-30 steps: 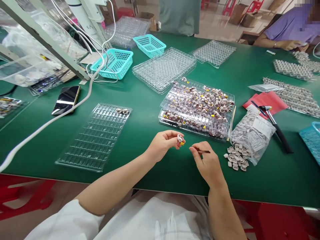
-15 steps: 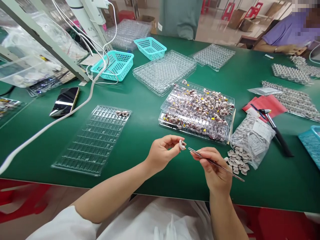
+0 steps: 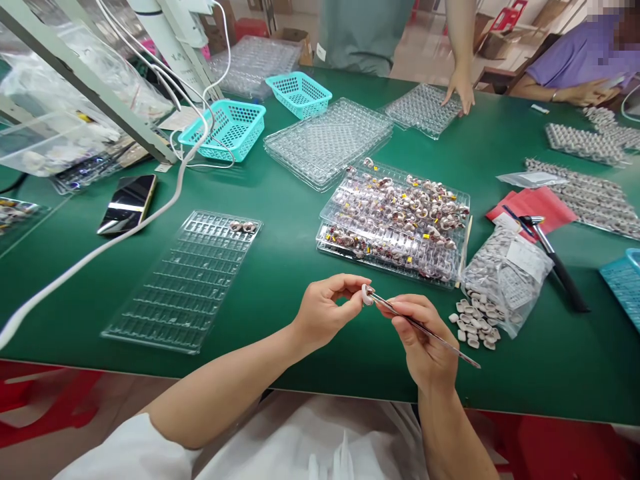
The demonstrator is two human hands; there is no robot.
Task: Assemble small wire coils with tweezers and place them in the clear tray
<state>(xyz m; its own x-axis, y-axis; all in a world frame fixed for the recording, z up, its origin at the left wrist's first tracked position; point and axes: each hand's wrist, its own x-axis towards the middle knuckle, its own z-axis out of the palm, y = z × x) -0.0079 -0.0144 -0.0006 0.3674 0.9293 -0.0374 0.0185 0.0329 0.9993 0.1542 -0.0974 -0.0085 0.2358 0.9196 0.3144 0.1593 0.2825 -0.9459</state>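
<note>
So the left hand (image 3: 325,308) has thumb and fingers pinched on a small pale piece (image 3: 367,295), just below mid-frame. The right hand (image 3: 431,343), lower right of centre, is curled around metal tweezers (image 3: 423,326), tips right at the piece, can't tell if they've grabbed anything. Somebody else's hand (image 3: 461,88) is on a clear tray (image 3: 419,109), upper right.

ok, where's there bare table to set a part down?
Bare green tabletop: between the long tray and the loaded trays; also front right, between the hammer and the near edge. Crowded: right of the right hand, where loose pieces, plastic bag and hammer bunch together.
</note>
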